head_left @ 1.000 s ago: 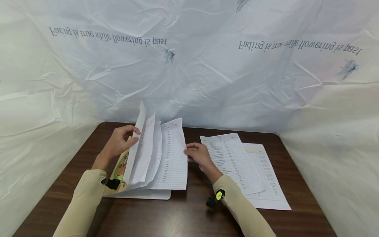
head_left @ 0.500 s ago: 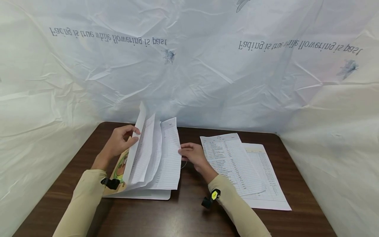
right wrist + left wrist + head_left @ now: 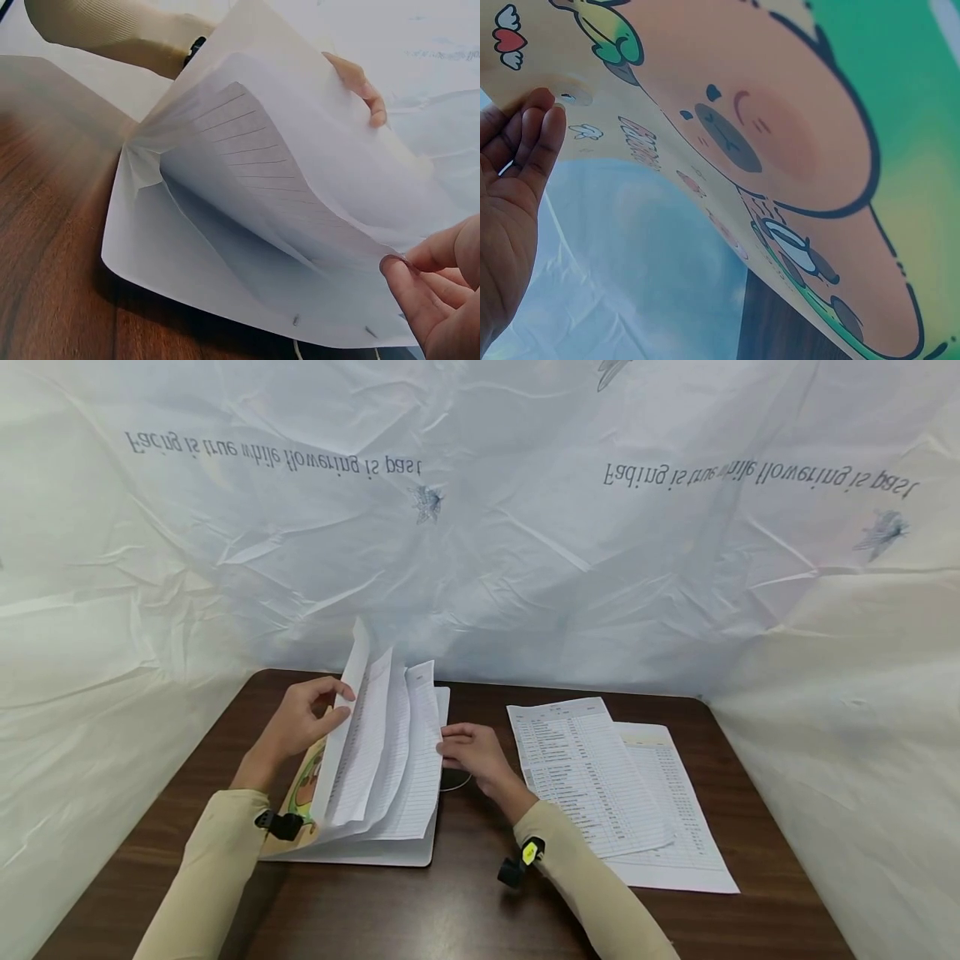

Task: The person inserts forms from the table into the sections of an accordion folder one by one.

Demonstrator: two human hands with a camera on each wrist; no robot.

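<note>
My left hand (image 3: 302, 720) pinches the raised front flap of a paper file folder (image 3: 802, 90) by its edge. The folder is printed with a cartoon animal outside and is white inside. My right hand (image 3: 478, 755) pinches the right edge of a printed sheet (image 3: 422, 781) between thumb and fingers. That sheet lies mostly inside the folder, its lower part over the white back panel. Between it and the flap stand several other curved sheets (image 3: 366, 752). The right wrist view shows the lined sheet bowed within the folder's gusseted opening.
To the right, a printed list (image 3: 592, 777) overlaps another printed sheet (image 3: 678, 810) on the dark wooden table (image 3: 360, 910). A thin white string (image 3: 457, 787) loops out from the folder's right edge. White sheeting (image 3: 480, 560) hangs behind and at both sides.
My right hand has moved left with the printed sheet, carrying it further into the folder; the back panel's right edge now shows. My left hand keeps its hold on the flap, unmoved.
</note>
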